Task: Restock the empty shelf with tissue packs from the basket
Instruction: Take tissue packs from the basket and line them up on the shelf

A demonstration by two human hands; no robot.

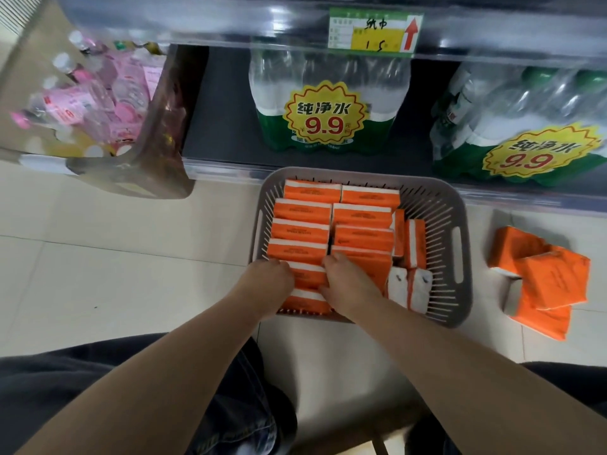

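My left hand [266, 284] and right hand [351, 285] are both down in the near end of the grey basket [461, 231], one at each end of a single orange tissue pack [307, 274] in the left column. The fingers of both hands are curled downward round that pack's ends, my left on its left end and my right on its right end; the fingertips are buried among the packs, so I cannot see how deep they go. The other tissue packs [312, 192] fill the basket in two columns standing on edge, with a few more turned sideways along the basket's right wall. To the right of the basket a small heap of loose packs [551, 280] lies on the tiled floor [115, 274]. Beyond the basket's far rim, wrapped water bottles [328, 103] stand on the low shelf, with a price tag [374, 31] above them. Far left of the basket there are pink bottles [98, 93]
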